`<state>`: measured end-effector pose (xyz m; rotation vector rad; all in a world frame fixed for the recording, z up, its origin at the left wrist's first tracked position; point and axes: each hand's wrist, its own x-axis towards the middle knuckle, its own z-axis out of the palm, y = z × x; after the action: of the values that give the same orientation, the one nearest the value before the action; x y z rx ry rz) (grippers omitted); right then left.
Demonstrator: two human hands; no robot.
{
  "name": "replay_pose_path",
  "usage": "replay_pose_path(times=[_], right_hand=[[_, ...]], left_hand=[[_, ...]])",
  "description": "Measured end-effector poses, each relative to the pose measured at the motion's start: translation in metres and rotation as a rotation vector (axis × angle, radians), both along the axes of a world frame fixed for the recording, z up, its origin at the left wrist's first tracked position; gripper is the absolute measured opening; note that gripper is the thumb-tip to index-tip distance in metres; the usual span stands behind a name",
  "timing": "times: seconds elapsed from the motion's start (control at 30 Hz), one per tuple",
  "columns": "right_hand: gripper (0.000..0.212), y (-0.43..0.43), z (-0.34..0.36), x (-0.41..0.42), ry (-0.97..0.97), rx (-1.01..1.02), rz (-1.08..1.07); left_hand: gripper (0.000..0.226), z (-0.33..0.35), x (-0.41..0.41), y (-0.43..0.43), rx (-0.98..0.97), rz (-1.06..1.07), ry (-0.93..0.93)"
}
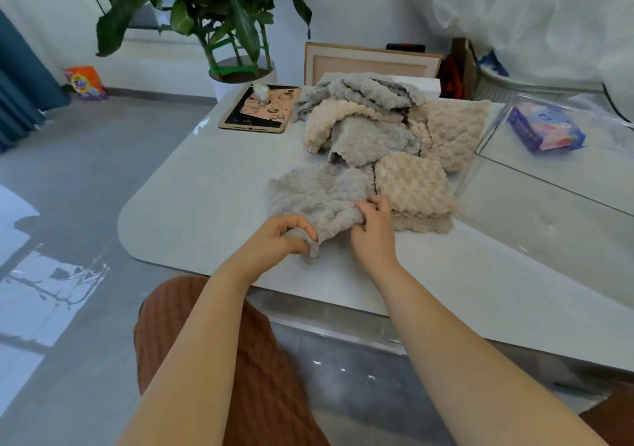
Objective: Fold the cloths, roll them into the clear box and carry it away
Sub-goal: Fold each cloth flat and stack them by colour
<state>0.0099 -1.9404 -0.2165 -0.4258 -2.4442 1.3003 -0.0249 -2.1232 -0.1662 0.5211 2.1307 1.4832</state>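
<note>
Your left hand pinches the near corner of the fluffy grey cloth, with the fingers curled tight around the fabric. Your right hand grips the same cloth just beside it, fingers closed on the bunched edge. This cloth lies on the white glossy table, touching the folded beige bubble-textured cloth at its right. Behind them is the loose pile of grey and beige cloths. The clear plastic box stands at the right side of the table; inside it is a blue and pink packet, but its writing is too blurred to read. A tablet with pink cartoon cover lies near the potted green plant.
</note>
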Motion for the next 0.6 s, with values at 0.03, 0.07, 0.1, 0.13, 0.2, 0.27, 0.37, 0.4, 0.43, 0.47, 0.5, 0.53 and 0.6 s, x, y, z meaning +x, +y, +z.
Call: replay_pose_path(times=[0.03,0.07,0.1,0.13,0.2,0.27,0.37,0.4,0.43,0.47,0.5,0.53,0.6], right_hand=[[0.03,0.008,0.0,0.007,0.03,0.054,-0.043],[0.025,0.017,0.0,0.015,0.074,0.115,-0.095],[0.021,0.027,0.0,0.023,0.114,0.192,-0.146],[0.019,0.035,0.001,0.031,0.152,0.274,-0.17],[0.016,0.048,0.003,0.045,0.181,0.413,-0.151],[0.015,0.058,0.009,0.059,0.126,0.441,-0.081],[0.02,0.069,0.012,0.082,0.012,0.408,-0.014],[0.023,0.072,0.011,0.088,-0.021,0.408,-0.005],[0.024,0.074,0.01,0.094,-0.051,0.41,0.005],[0.023,0.077,0.009,0.1,-0.076,0.407,0.016],[0.021,0.08,0.009,0.106,-0.095,0.405,0.027],[0.021,0.083,0.008,0.111,-0.109,0.398,0.03],[0.023,0.089,0.008,0.118,-0.139,0.35,0.001]], left_hand=[[0.024,-0.003,0.001,-0.001,0.011,0.019,-0.001],[0.021,-0.007,0.003,-0.001,0.031,0.032,-0.006],[0.018,-0.012,0.006,0.001,0.054,0.048,-0.008],[0.018,-0.017,0.01,0.003,0.077,0.072,-0.001],[0.022,-0.028,0.018,0.013,0.183,0.14,-0.017],[0.022,-0.035,0.03,0.029,0.374,0.245,-0.154],[0.018,-0.037,0.048,0.058,0.512,0.383,-0.339],[0.019,-0.04,0.052,0.065,0.502,0.405,-0.362],[0.022,-0.043,0.054,0.07,0.472,0.415,-0.368],[0.023,-0.045,0.058,0.075,0.437,0.409,-0.36],[0.024,-0.046,0.06,0.078,0.394,0.384,-0.33],[0.022,-0.047,0.064,0.08,0.339,0.339,-0.28],[0.015,-0.046,0.07,0.082,0.161,0.225,-0.121]])
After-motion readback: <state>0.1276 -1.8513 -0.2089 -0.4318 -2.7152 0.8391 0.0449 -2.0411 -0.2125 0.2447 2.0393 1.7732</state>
